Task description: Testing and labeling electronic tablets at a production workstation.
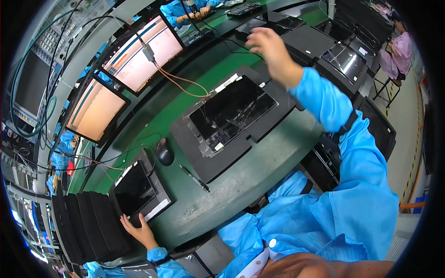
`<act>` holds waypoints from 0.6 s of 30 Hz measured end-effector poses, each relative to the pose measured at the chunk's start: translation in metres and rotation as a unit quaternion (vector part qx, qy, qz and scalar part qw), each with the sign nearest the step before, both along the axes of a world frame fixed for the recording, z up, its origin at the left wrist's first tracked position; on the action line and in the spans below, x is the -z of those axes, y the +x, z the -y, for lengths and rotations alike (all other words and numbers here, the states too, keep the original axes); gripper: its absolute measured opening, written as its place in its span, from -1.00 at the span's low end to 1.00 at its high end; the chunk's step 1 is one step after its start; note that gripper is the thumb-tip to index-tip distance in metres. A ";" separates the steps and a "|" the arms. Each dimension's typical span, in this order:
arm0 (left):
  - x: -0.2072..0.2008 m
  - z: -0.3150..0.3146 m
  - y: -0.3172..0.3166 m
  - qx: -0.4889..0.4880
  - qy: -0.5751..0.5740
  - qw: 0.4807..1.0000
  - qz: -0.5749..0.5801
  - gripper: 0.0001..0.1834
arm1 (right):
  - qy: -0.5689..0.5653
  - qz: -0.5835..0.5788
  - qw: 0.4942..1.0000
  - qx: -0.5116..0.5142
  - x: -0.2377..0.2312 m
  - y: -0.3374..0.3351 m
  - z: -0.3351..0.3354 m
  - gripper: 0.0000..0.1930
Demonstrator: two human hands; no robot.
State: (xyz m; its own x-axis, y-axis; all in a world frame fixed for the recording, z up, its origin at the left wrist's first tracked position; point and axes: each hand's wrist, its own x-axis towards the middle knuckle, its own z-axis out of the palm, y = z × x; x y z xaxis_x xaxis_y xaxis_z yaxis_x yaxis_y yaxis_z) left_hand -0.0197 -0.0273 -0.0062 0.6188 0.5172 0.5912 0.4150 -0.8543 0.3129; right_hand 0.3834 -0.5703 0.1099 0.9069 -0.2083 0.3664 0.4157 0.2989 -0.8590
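My left hand (140, 232) rests with fingers spread at the near edge of a dark tablet-like screen panel (135, 184), which lies on a black foam pad. No object shows in that hand. Raised beyond the far right side of the larger foam board (220, 163), my right hand (274, 53) has its fingers stretched out and slightly bent, holding nothing I can see. A larger black screen panel (233, 111) lies on that board, with pale tape strips along its edges and a cable at its far side.
A black mouse (164, 152) and a pen (194, 179) lie on the green bench between the panels. Black foam slabs (95, 227) are stacked at left. Two lit monitors (143, 51) stand behind. More panels (344, 61) lie at right. Other people work beyond.
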 end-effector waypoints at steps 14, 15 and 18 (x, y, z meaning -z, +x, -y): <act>0.017 0.088 0.009 0.003 -0.062 0.996 0.064 -0.68 | -0.035 -0.496 0.861 0.106 0.081 0.231 0.053 -0.52; 0.017 0.087 0.008 -0.002 -0.053 0.997 0.060 -0.69 | -0.034 -0.499 0.859 0.107 0.081 0.231 0.052 -0.52; 0.021 0.086 0.003 -0.015 0.024 0.999 0.025 -0.71 | 0.326 -0.396 0.836 0.197 0.065 0.223 0.037 -0.55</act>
